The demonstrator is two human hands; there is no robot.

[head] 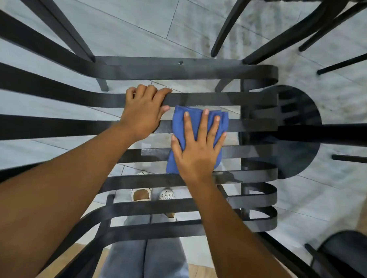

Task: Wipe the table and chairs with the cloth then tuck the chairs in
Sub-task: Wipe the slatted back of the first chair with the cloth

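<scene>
Head view looks straight down through a black slatted chair (pixel 202 72), and I see both hands working on its seat. My left hand (pixel 143 114) curls its fingers over one slat, gripping it. My right hand (pixel 197 147) lies flat with fingers spread and straight, pressing the blue cloth (pixel 179 126) onto the slats just beside the left hand (the cloth is folded, lying across about three slats, part of it under my palm). No containers show anywhere. Through the gaps between slats I see grey jeans (pixel 143 261) and two white perforated shoes (pixel 166 193) on the floor below. Pale grey floor tiles (pixel 131 8) fill most of the room, with a strip of wood-toned flooring (pixel 197 274) near the bottom edge. Black legs of another chair (pixel 229 21) stand at the top right, and a dark rounded seat (pixel 350 249) sits at the lower right corner.
</scene>
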